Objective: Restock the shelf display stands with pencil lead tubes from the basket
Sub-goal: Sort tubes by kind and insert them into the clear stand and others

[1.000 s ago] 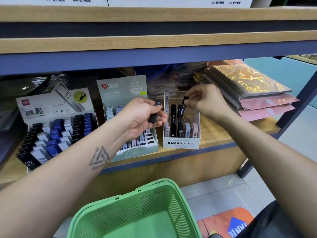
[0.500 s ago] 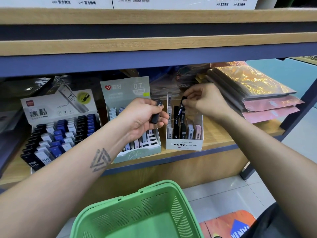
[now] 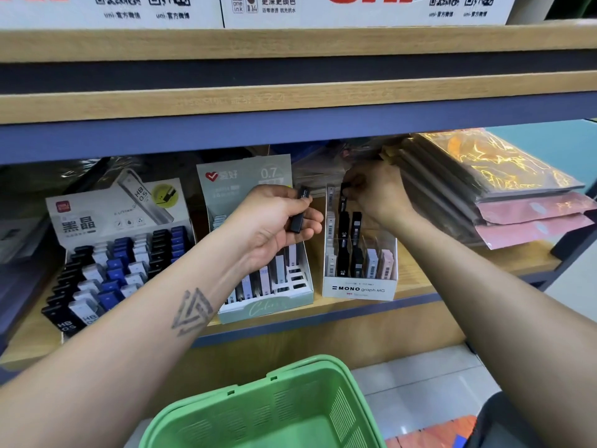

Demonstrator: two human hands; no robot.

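Black lead tube (image 3: 298, 210) lying gripped in the left hand (image 3: 274, 224), fingers curling round it, in front of the mint 0.7 display stand (image 3: 258, 286). Right hand (image 3: 376, 192) reaching over the white MONO display stand (image 3: 360, 279), fingertips pinching the cap of a second black tube (image 3: 343, 197) standing upright at the stand's rear row, lower end among the other tubes there; hard to tell whether resting fully in its slot. Standing in the MONO stand's front row: white, black, grey and pink tubes, side by side. Sitting to the left of the mint stand: a grey stepped display (image 3: 119, 253) carrying black, white and blue HB 0.5 tubes in rows. All three stands resting on the wooden shelf (image 3: 420, 279) with its blue front edge. Lying at the shelf's right end: a stack of plastic-wrapped packs (image 3: 504, 195), gold on top, pink beneath. Waiting below the arms, near the bottom edge: green plastic basket (image 3: 258, 412), only its rim and slotted wall showing, contents out of view. Showing on the left forearm: a triangular tattoo (image 3: 192, 313). Running above: a further wooden shelf holding white printed boxes (image 3: 355, 8).
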